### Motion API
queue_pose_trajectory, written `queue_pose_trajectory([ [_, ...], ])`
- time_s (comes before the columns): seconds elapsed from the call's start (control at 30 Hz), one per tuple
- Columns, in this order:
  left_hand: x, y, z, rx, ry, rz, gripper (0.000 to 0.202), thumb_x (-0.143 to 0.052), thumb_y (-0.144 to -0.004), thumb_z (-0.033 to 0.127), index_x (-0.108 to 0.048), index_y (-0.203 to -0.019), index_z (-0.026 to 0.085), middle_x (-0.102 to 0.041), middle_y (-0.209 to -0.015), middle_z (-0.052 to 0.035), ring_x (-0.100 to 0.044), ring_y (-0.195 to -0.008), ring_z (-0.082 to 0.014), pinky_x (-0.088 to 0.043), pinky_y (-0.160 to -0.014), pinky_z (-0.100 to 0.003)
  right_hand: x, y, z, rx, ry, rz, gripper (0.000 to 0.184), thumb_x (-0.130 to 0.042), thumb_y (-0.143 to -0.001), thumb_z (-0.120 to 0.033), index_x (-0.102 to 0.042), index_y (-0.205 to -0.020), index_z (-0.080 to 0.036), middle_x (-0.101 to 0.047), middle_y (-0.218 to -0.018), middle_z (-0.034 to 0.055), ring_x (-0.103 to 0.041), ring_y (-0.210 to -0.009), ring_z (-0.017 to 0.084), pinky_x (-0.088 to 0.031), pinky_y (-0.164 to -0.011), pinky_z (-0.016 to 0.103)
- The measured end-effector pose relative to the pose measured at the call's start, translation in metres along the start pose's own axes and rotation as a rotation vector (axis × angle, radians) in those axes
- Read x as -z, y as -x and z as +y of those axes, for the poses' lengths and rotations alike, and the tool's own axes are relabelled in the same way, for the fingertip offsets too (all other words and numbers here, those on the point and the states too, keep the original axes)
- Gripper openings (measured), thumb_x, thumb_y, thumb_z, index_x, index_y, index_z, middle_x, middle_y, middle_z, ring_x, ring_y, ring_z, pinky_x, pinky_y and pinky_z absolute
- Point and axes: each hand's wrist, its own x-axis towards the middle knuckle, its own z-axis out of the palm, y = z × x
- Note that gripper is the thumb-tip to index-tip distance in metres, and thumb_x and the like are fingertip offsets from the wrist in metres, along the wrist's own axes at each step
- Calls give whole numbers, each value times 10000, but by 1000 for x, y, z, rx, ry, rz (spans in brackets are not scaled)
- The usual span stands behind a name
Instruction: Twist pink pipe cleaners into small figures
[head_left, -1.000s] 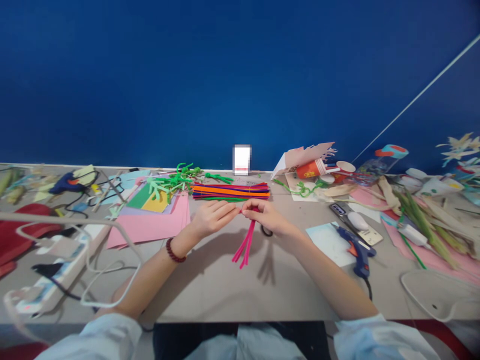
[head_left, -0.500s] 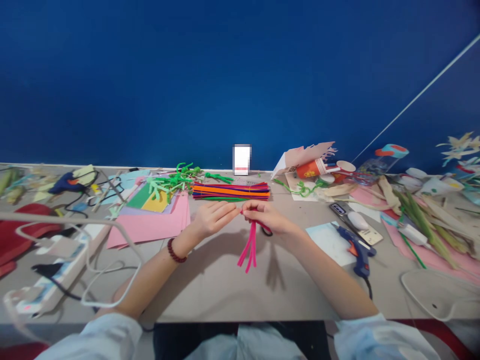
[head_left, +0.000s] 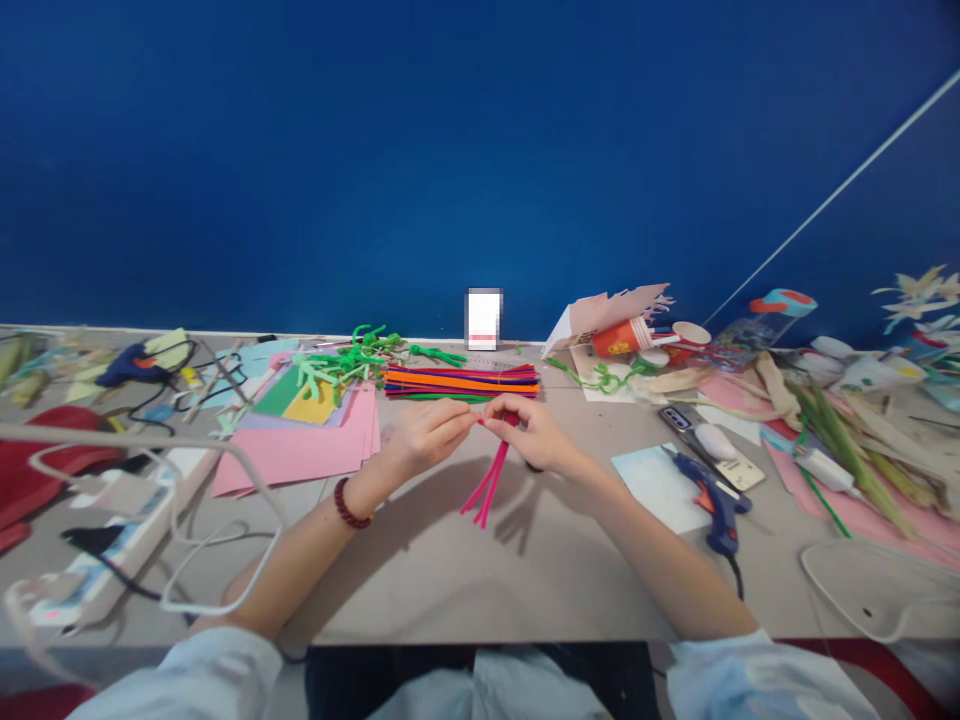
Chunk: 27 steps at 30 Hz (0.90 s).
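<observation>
We hold the magenta pipe cleaners (head_left: 487,483) just above the tabletop, at the middle of the view; their free ends hang down and splay toward 7 o'clock. Our right hand (head_left: 529,437) is clenched around the strands at their top; our left hand (head_left: 427,436) grasps a thin end between its fingertips, touching the right hand's fingers. A red bead bracelet (head_left: 344,503) circles our left wrist. Taking the pipe cleaners as the clock's centre, with the blue wall at 12; a stack of multicoloured pipe cleaners (head_left: 461,381) lies at 12, just past our hands; green pipe-cleaner shapes (head_left: 337,365) sit at 11; pink card (head_left: 300,450) lies at 9; an orange paper cup (head_left: 619,338) tips over at 1; a phone (head_left: 677,419) lies at 3; a blue hot glue gun (head_left: 712,505) rests at 4; a white power strip (head_left: 112,540) lies at 8.
</observation>
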Motion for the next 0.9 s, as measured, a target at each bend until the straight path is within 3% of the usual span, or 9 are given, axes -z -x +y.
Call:
queue_pose_trajectory([
  [0.17,0,-5,3,136,131,-95,154,-527,-833,115,-626,-934,176,-671,-845,-60,-624,-756,-132,-504,-669,-239,-3,2,6,417,602,128,199,-430,-904,-208,-625,-873,-179,-620,-807,68,-495,-795,186,-365,-740,329],
  [0.33,3,-15,8,359,285,-174,143,-497,-857,158,-635,-821,163,-634,-739,-43,-583,-679,-117,-488,-622,-230,-9,4,12,617,1026,206,278,-361,-919,-135,-638,-928,-154,-608,-779,84,-467,-788,203,-331,-724,346],
  [0.57,4,-27,13,860,686,-170,184,-620,-779,294,-621,-689,134,-604,-630,-15,-530,-492,-78,-388,-412,-175,-10,5,16,715,1118,314,222,-414,-915,-153,-635,-921,-170,-608,-786,73,-477,-796,197,-339,-733,337],
  [0.73,16,-32,6,1146,946,-398,200,-677,-706,317,-637,-698,122,-549,-488,27,-357,-355,-24,-245,-353,-160,-7,7,15,844,1092,267,173,-454,-911,-137,-621,-896,-176,-632,-818,52,-504,-822,175,-353,-750,323],
  [0.9,24,-34,-1,1262,1166,-547,220,-713,-646,324,-625,-671,124,-515,-440,37,-326,-331,-24,-198,-343,-169,-7,8,13,892,1011,215,184,-452,-903,-113,-620,-920,-186,-661,-862,52,-533,-856,172,-383,-771,328],
])
